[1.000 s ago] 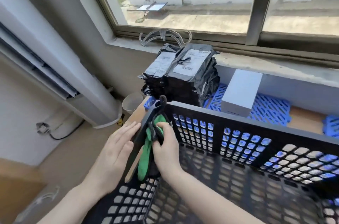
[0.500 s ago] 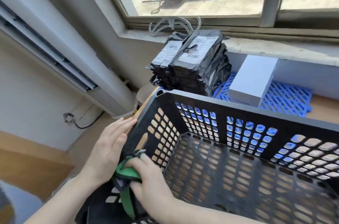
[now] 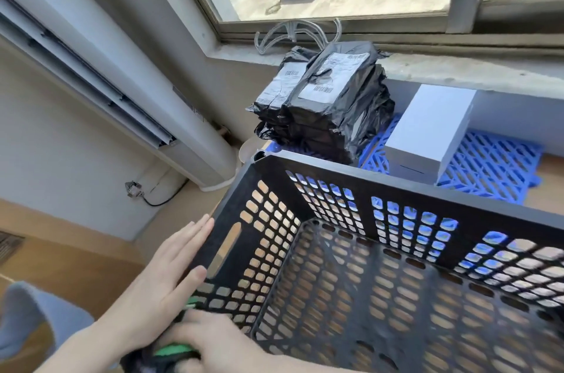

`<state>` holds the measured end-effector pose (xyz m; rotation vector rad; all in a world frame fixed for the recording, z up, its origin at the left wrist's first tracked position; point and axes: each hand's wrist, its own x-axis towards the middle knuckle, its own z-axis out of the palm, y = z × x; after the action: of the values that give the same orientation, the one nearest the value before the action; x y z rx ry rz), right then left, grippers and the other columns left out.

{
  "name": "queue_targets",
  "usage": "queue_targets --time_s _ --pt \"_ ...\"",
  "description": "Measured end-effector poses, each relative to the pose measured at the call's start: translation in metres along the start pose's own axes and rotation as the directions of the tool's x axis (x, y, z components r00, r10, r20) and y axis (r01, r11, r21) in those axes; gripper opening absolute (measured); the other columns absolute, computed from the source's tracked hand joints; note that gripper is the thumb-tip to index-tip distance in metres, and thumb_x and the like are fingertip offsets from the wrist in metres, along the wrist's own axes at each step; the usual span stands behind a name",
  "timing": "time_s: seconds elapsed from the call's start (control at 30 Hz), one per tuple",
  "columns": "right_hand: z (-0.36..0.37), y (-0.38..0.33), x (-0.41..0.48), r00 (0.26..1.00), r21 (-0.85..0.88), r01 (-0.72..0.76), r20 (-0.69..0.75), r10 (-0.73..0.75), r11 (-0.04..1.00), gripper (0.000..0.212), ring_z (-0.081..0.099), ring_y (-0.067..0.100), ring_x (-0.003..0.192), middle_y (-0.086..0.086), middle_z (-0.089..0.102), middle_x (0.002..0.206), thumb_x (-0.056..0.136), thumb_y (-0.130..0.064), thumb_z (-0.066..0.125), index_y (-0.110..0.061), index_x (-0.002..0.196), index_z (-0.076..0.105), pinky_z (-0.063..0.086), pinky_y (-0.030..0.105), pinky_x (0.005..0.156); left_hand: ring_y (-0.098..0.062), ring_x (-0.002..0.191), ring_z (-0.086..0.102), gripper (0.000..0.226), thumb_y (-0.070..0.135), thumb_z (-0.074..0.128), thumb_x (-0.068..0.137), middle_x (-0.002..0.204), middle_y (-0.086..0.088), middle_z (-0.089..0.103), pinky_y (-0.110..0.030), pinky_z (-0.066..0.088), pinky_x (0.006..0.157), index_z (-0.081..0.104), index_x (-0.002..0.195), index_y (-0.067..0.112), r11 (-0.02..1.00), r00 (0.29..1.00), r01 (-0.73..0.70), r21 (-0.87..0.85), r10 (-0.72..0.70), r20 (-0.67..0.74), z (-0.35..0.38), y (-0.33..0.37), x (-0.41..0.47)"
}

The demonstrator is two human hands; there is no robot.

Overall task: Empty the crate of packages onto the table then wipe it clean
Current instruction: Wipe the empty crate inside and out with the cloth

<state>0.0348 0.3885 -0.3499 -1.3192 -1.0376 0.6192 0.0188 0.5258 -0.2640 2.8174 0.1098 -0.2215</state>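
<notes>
A black perforated plastic crate (image 3: 360, 177) fills the lower right of the head view, with nothing inside it. My left hand (image 3: 164, 275) lies flat, fingers straight, against the outside of its left wall. At the crate's near left corner my right hand (image 3: 210, 339) grips a green and black cloth (image 3: 174, 352), pressing it on the rim. Behind the crate, a stack of black plastic-wrapped packages (image 3: 329, 107) with white labels sits on the table beside a white box (image 3: 427, 131).
Blue plastic grid mats (image 3: 494, 171) lie under the packages and the box on the wooden table. A concrete window sill (image 3: 457, 67) with a clear plastic hanger (image 3: 293, 33) runs behind. A white standing air conditioner (image 3: 128, 73) is on the left.
My right hand has slid the cloth down the crate's left wall rim toward me, from the far corner to the near corner. My left hand stays flat on the outer wall.
</notes>
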Motion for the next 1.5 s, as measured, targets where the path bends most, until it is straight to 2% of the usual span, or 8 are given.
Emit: queue_targets --time_s 0.13,0.27,0.4,0.67,0.77,1.0,1.33,1.5 --pt "0.016 0.012 -0.007 0.997 -0.032 -0.072 0.014 0.072 0.997 0.042 0.039 0.018 0.135 0.003 0.053 0.128 0.078 -0.017 0.045 -0.017 0.117 0.063 0.033 0.037 0.112 0.0 0.148 0.007 0.068 0.068 0.026 0.092 0.159 0.028 0.006 -0.033 0.015 0.117 0.002 0.153 0.046 1.0 0.999 0.028 -0.001 -0.028 -0.019 0.011 0.001 -0.003" --pt "0.014 0.052 -0.026 0.971 -0.174 -0.225 0.041 0.235 0.959 0.043 0.051 0.029 0.109 0.006 0.049 0.112 0.078 -0.001 0.05 -0.018 0.117 0.058 0.044 0.035 0.094 -0.004 0.149 0.007 0.07 0.067 0.027 0.093 0.161 0.023 0.005 -0.035 0.016 0.117 0.007 0.154 0.039 0.997 0.998 0.017 0.073 -0.012 -0.069 0.012 0.004 -0.001" --pt "0.012 0.079 -0.036 0.926 -0.216 -0.357 0.043 0.374 0.909 0.044 0.051 0.031 0.107 0.009 0.05 0.111 0.078 0.001 0.047 -0.016 0.117 0.057 0.038 0.027 0.085 -0.008 0.15 0.006 0.072 0.058 0.037 0.093 0.163 0.017 0.004 -0.041 0.02 0.117 0.01 0.155 0.036 0.989 0.993 0.025 0.143 -0.008 -0.119 0.014 0.006 -0.001" --pt "0.03 0.033 -0.019 0.997 0.012 -0.083 0.005 0.083 0.997 0.045 0.048 0.019 0.107 0.003 0.052 0.111 0.072 -0.001 0.046 -0.018 0.112 0.062 0.038 0.024 0.09 -0.015 0.151 0.004 0.076 0.057 0.043 0.091 0.163 0.01 0.007 -0.056 0.021 0.117 0.011 0.155 0.034 0.981 0.99 0.04 0.191 -0.014 -0.138 0.015 0.007 -0.001" --pt "0.027 0.052 -0.022 0.992 -0.059 -0.127 -0.002 0.127 0.99 0.042 0.046 0.019 0.1 0.005 0.05 0.104 0.073 0.0 0.048 -0.013 0.111 0.06 0.034 0.022 0.081 -0.014 0.151 0.004 0.075 0.057 0.043 0.091 0.163 0.01 0.007 -0.056 0.02 0.117 0.011 0.155 0.035 0.98 0.99 0.046 0.194 -0.019 -0.142 0.016 0.007 0.0" --pt "0.019 0.094 -0.041 0.963 -0.2 -0.254 0.037 0.267 0.946 0.044 0.047 0.024 0.102 0.004 0.049 0.107 0.073 0.002 0.045 -0.015 0.111 0.057 0.041 0.037 0.088 -0.013 0.151 0.005 0.078 0.061 0.041 0.089 0.163 0.01 0.009 -0.055 0.015 0.119 0.012 0.155 0.033 0.966 0.988 0.066 0.249 -0.029 -0.15 0.018 0.007 0.001" --pt "0.023 0.055 -0.034 0.988 0.033 -0.155 -0.005 0.155 0.987 0.046 0.049 0.014 0.105 0.002 0.056 0.112 0.074 0.004 0.048 -0.015 0.112 0.066 0.032 0.012 0.086 -0.014 0.151 0.007 0.078 0.062 0.04 0.089 0.163 0.008 0.013 -0.055 0.017 0.119 0.01 0.155 0.033 0.966 0.988 0.066 0.248 -0.029 -0.151 0.018 0.009 0.0" --pt "0.011 0.105 -0.053 0.921 -0.138 -0.376 0.054 0.386 0.916 0.046 0.049 0.025 0.111 0.004 0.056 0.113 0.08 0.002 0.046 -0.018 0.118 0.062 0.037 0.028 0.093 -0.012 0.151 0.007 0.078 0.062 0.04 0.089 0.162 0.008 0.014 -0.051 0.016 0.12 0.008 0.155 0.035 0.966 0.988 0.064 0.252 -0.027 -0.15 0.02 0.006 0.0"
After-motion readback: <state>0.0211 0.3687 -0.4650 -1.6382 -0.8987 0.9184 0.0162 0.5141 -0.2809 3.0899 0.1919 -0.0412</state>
